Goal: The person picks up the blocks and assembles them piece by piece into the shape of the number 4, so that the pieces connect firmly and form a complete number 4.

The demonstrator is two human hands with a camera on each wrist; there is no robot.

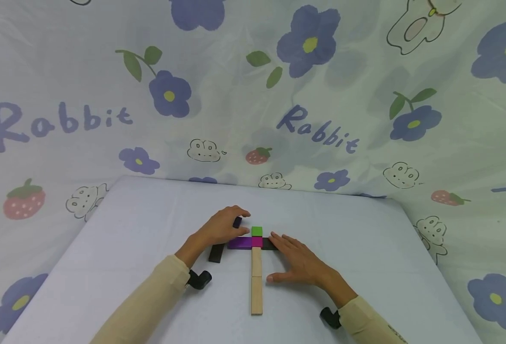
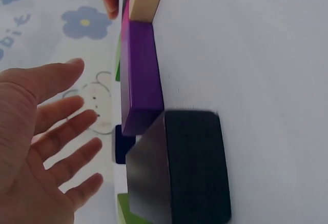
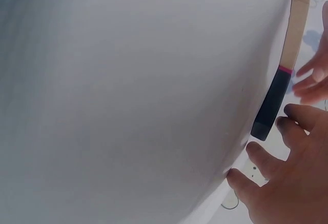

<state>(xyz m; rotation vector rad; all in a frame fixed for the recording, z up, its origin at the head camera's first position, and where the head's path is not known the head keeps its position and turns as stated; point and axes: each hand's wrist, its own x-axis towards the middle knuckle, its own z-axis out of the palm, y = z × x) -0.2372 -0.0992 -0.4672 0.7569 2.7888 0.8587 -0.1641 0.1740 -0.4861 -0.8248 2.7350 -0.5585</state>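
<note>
Several blocks form a cross on the white table: a green cube (image 1: 257, 231) behind a magenta cube (image 1: 257, 242), a purple block (image 1: 239, 243) to the left, a black block (image 1: 268, 243) to the right, and two plain wooden blocks (image 1: 257, 262) end to end toward me. My left hand (image 1: 223, 225) hovers above the purple block's left end, fingers spread, holding nothing. Under it lie a tilted black block (image 2: 197, 167) and a dark blue block (image 2: 123, 144). My right hand (image 1: 302, 262) has its fingers extended beside the right black block; contact is unclear.
A light green block (image 2: 130, 211) shows partly behind the tilted black block in the left wrist view. The white tabletop (image 1: 364, 267) reaches back to a printed cloth (image 1: 236, 95) with flowers and rabbits.
</note>
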